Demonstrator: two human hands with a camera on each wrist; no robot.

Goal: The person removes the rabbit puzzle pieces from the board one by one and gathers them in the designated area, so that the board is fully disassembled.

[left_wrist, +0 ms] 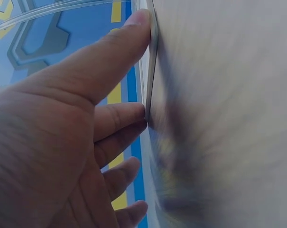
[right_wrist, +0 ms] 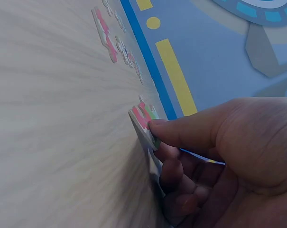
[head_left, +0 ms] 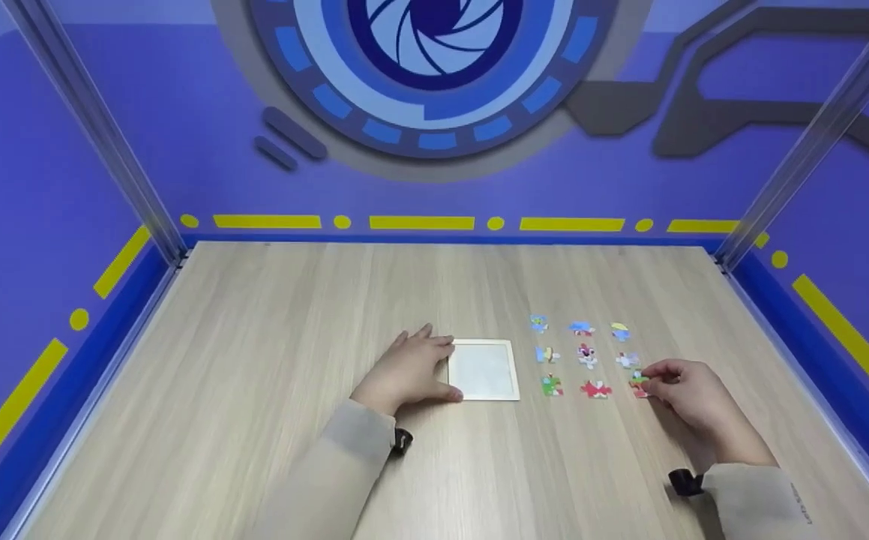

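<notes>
My left hand lies at the left side of a shallow white puzzle tray with a pale bare inside. Its thumb touches the lower left corner and its forefinger the upper left one; in the left wrist view the fingers are extended against the thin edge. My right hand pinches a red and green jigsaw piece between thumb and fingers. In the right wrist view this piece looks tilted, with one edge raised off the table.
Right of the tray, several loose jigsaw pieces lie spread in rows, among them a red piece, a green piece and a blue piece. The wooden table is bordered by blue walls with metal posts at the corners.
</notes>
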